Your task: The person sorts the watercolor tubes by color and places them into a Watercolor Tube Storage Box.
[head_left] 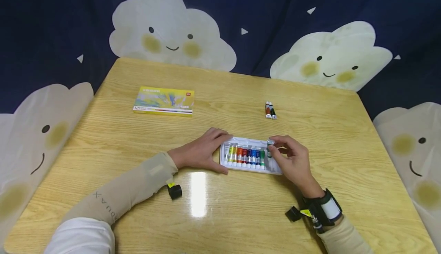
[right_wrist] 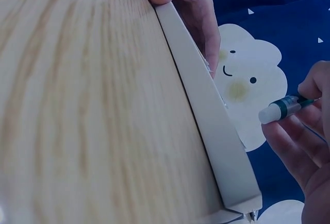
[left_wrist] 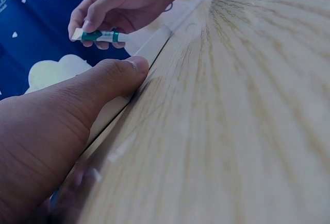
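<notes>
My left hand grips the left end of a white plastic tray on the table, thumb at the near edge and fingers at the far edge. A row of several small paint tubes in different colours stands in the tray, white caps toward me. Over the tray's right end, my right hand pinches a dark green paint tube between thumb and fingers. In the right wrist view this tube's white cap points left, held above the tray's side wall.
Two more paint tubes, one reddish-brown and one dark green, lie side by side beyond the tray. A yellow paint box lies at the back left of the wooden table. Behind hangs a dark blue cloth with clouds.
</notes>
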A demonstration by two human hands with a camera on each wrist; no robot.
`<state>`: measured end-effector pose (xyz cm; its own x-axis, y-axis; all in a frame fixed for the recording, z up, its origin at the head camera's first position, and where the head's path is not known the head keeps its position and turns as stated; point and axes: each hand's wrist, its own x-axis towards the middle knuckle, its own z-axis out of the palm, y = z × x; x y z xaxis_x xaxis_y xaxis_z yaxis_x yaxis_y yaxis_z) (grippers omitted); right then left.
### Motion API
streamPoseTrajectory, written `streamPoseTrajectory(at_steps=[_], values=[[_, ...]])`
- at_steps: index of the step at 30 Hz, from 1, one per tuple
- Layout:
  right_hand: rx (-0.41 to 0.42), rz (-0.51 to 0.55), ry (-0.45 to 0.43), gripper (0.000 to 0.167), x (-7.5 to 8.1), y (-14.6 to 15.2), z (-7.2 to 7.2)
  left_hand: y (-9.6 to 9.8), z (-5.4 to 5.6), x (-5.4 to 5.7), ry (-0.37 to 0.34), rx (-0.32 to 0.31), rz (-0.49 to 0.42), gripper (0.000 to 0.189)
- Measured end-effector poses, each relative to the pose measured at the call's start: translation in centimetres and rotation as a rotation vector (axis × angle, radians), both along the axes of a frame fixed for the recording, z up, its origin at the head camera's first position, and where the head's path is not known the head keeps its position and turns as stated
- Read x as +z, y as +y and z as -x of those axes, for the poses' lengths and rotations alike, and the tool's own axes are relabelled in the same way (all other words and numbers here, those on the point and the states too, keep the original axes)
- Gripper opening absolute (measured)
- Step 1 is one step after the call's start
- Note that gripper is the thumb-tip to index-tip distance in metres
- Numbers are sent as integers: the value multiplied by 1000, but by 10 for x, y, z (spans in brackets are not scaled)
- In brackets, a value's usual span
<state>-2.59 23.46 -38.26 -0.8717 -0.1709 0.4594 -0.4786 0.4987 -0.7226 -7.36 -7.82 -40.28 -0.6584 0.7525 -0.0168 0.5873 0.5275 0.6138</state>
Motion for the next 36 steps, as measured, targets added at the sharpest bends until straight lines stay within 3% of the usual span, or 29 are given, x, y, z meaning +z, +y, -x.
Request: streamPoseTrajectory(at_steps=[26,36], values=[[35,15,18,28,0,1,-3,0,0,-3,14,-3,3,114],[32,-2,24,29,0,2,-2,1,1,0,13,3,5,114]])
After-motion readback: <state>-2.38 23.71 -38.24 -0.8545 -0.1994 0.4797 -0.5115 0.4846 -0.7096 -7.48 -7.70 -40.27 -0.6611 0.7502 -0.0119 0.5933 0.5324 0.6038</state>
